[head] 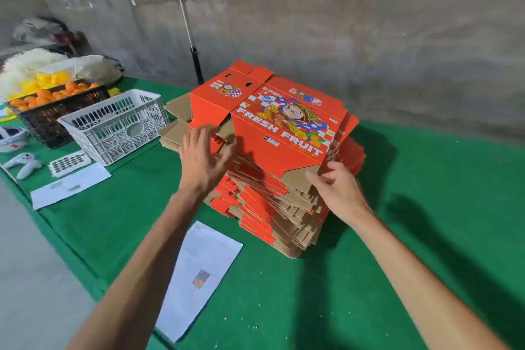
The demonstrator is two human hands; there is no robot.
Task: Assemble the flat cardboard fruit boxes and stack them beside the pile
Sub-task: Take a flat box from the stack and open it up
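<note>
Head view: a pile of flat cardboard fruit boxes (272,207) stands on the green-covered table (397,236), its edges fanned unevenly. The topmost flat box (272,128), red and printed FRESH FRUIT, lies face up on the pile with its long axis running from the near right corner toward the far left, where the punched handle flaps point at the concrete wall (369,37). The left hand (203,159) hovers over the near left edge, fingers spread and loose, grasping nothing; it is blurred, so contact with the board cannot be told. The right hand (338,187) pinches the brown bottom flap (301,179) at the near corner, probably to peel this one sheet free of those below. A white plastic crate (113,125) and a black crate of oranges (54,111) sit well apart to the left; a printed paper sheet (199,278) lies near the pile, at the table's front edge.
</note>
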